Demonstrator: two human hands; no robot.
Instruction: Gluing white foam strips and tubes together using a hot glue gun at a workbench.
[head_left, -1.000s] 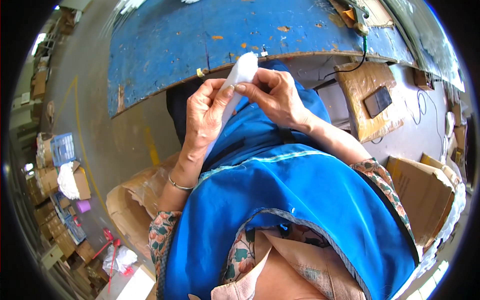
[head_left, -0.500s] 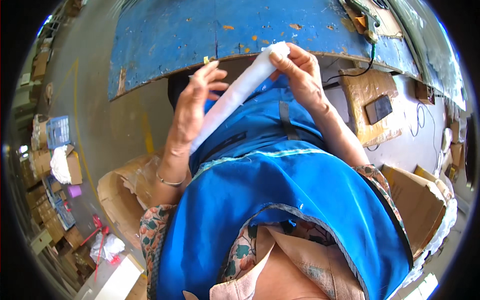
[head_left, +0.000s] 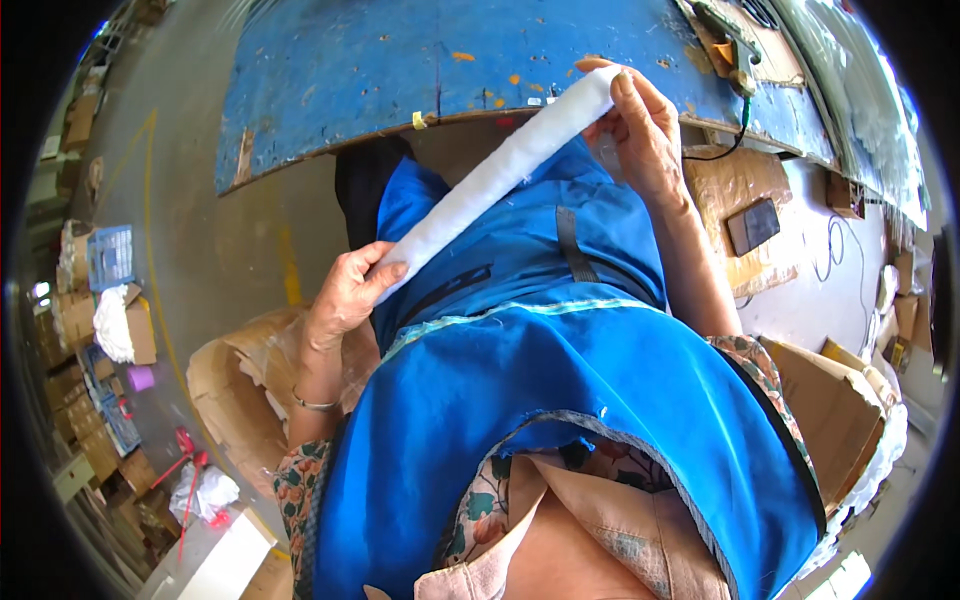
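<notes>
White and fluffy, the long roll of wadding (head_left: 490,180) runs slantwise through the upper middle of the frame, over my blue apron (head_left: 560,400). My right hand (head_left: 645,135) pinches its upper end near the edge of the scuffed blue worktable (head_left: 400,70), fingers closed on it. My left hand (head_left: 345,300) clasps the lower end. Cardboard boxes (head_left: 240,390) stand at lower left and a dark flat block (head_left: 753,226) lies at right.
</notes>
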